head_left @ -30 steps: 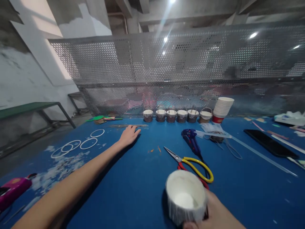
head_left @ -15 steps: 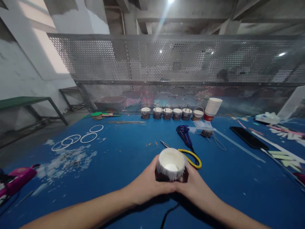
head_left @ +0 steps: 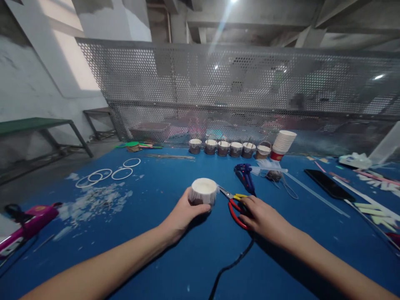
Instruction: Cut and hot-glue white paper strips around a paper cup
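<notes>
A blue table runs back to a mesh panel, six other cups lined up before it between 12 and 2 o'clock from the cup that the left hand holds mouth-up near mid-table, thumb and fingers closed round its side. At 3 o'clock from that cup the right hand lies over the handles of the scissors; whether it grips them I cannot tell. The step seems to be steadying the cup while taking the scissors, so the next move probably calls for a firm hold on the handles.
</notes>
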The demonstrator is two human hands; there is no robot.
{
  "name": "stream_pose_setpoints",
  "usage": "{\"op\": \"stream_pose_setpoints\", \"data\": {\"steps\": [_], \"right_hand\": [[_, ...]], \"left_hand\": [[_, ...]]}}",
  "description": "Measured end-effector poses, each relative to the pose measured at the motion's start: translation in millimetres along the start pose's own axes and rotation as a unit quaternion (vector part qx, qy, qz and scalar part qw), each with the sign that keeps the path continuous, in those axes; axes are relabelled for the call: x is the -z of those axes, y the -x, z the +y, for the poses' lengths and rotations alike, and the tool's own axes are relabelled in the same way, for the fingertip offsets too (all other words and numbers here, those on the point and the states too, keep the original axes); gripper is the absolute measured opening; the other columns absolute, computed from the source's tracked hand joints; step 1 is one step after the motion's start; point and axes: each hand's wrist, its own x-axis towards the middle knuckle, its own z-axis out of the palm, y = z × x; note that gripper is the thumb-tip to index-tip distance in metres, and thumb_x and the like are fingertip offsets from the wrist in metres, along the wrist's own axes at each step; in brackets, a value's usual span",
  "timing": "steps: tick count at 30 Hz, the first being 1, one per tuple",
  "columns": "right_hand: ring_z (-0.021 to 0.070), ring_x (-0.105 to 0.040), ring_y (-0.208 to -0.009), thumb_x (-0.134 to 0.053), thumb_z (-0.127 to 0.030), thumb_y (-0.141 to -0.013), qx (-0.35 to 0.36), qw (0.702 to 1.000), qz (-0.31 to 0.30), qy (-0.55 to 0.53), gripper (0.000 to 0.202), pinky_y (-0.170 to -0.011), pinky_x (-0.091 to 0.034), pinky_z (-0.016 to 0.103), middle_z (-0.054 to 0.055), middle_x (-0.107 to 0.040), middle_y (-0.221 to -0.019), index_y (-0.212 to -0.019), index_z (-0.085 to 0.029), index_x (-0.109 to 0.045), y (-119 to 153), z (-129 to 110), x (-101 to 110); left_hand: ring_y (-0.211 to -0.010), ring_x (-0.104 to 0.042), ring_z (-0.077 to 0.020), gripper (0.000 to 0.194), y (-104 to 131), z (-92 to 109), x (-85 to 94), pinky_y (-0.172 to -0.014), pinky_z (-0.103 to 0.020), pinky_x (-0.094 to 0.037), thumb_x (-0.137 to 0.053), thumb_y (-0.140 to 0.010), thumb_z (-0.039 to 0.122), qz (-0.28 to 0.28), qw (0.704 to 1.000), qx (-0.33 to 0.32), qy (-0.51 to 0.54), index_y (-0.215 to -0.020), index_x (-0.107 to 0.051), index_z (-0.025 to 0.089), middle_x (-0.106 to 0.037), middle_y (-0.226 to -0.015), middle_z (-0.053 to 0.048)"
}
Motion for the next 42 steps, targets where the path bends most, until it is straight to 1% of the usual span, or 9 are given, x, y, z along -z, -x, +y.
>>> {"op": "stream_pose_setpoints", "data": {"steps": [3,7,11,18,22,26,30,34,42], "right_hand": [[0.0269,-0.061,-0.093,-0.050,-0.011,-0.085,-0.002,0.999,-0.017,0.043,0.027,-0.079,-0.047,0.035,0.017,-0.063,-0.103,-0.110,-0.012,-0.062,-5,-5,-7],[0.0244,-0.062,-0.088,-0.057,-0.015,-0.081,-0.008,1.000,0.022,0.009,0.028,-0.075,-0.045,0.030,0.013,-0.063,-0.095,-0.108,-0.013,-0.062,-19,-15,-1],[0.0245,-0.061,-0.092,-0.058,-0.018,-0.082,-0.007,0.998,0.064,-0.010,0.024,-0.079,-0.044,0.030,0.013,-0.064,-0.099,-0.105,-0.014,-0.063,-53,-22,3],[0.0267,-0.059,-0.093,-0.058,-0.013,-0.083,-0.002,0.997,0.074,-0.018,0.014,-0.079,-0.042,0.032,0.017,-0.066,-0.097,-0.095,-0.010,-0.066,-101,-23,-16],[0.0281,-0.056,-0.105,-0.055,-0.020,-0.089,0.012,0.994,0.086,-0.060,0.015,-0.087,-0.041,0.035,0.017,-0.066,-0.108,-0.091,-0.014,-0.068,-91,-27,-13],[0.0189,-0.063,-0.079,-0.045,-0.041,-0.094,0.015,0.983,0.017,-0.184,0.035,-0.067,-0.046,0.027,0.007,-0.070,-0.085,-0.087,-0.016,-0.070,-66,-42,-8],[0.0135,-0.056,-0.061,-0.061,-0.051,-0.082,-0.030,0.907,-0.091,-0.410,0.038,-0.058,-0.042,0.025,0.005,-0.067,-0.070,-0.070,-0.015,-0.066,-50,-62,-13],[0.0101,-0.050,-0.055,-0.064,-0.047,-0.075,-0.029,0.850,-0.092,-0.518,0.034,-0.057,-0.039,0.024,0.003,-0.065,-0.067,-0.062,-0.017,-0.061,-43,-70,-16],[0.0119,-0.048,-0.055,-0.057,-0.042,-0.075,-0.032,0.881,-0.077,-0.465,0.028,-0.059,-0.038,0.027,0.001,-0.062,-0.063,-0.060,-0.019,-0.059,-25,-45,-12]], "left_hand": [[-0.105,-0.062,-0.0244,0.065,-3,-3,2.4,-0.097,-0.038,-0.044,-0.080,-0.053,0.012,0.014,1.000,0.018,0.017,-0.113,-0.057,0.017,-0.067,-0.114,-0.012],[-0.102,-0.063,-0.0239,0.067,-4,2,3.3,-0.098,-0.039,-0.044,-0.078,-0.052,0.008,0.012,0.996,0.020,0.082,-0.114,-0.057,0.016,-0.068,-0.109,-0.011],[-0.101,-0.063,-0.0232,0.064,-5,7,3.1,-0.098,-0.038,-0.044,-0.076,-0.049,0.005,0.021,0.994,0.010,0.109,-0.110,-0.059,0.015,-0.069,-0.106,-0.010],[-0.096,-0.063,-0.0206,0.057,-4,7,4.5,-0.096,-0.035,-0.044,-0.071,-0.048,0.002,0.018,0.993,0.019,0.115,-0.103,-0.063,0.015,-0.068,-0.104,-0.009],[-0.096,-0.063,-0.0196,0.054,-4,9,6.0,-0.094,-0.034,-0.046,-0.070,-0.051,0.003,0.017,0.991,0.022,0.129,-0.103,-0.063,0.015,-0.068,-0.106,-0.009],[-0.093,-0.065,-0.0192,0.052,-2,10,5.8,-0.087,-0.032,-0.049,-0.074,-0.056,0.009,0.020,0.991,0.020,0.127,-0.105,-0.062,0.017,-0.069,-0.108,-0.008],[-0.077,-0.066,-0.0173,0.046,2,10,3.0,-0.075,-0.031,-0.052,-0.075,-0.058,0.012,0.003,0.995,0.012,0.101,-0.103,-0.062,0.017,-0.072,-0.096,-0.006],[-0.077,-0.066,-0.0174,0.041,4,12,2.9,-0.072,-0.031,-0.052,-0.074,-0.060,0.014,-0.002,0.991,0.011,0.131,-0.099,-0.064,0.016,-0.072,-0.095,-0.007],[-0.082,-0.066,-0.0200,0.033,2,18,8.0,-0.072,-0.032,-0.054,-0.073,-0.062,0.015,0.043,0.974,0.049,0.218,-0.094,-0.063,0.014,-0.072,-0.090,-0.009]]}}
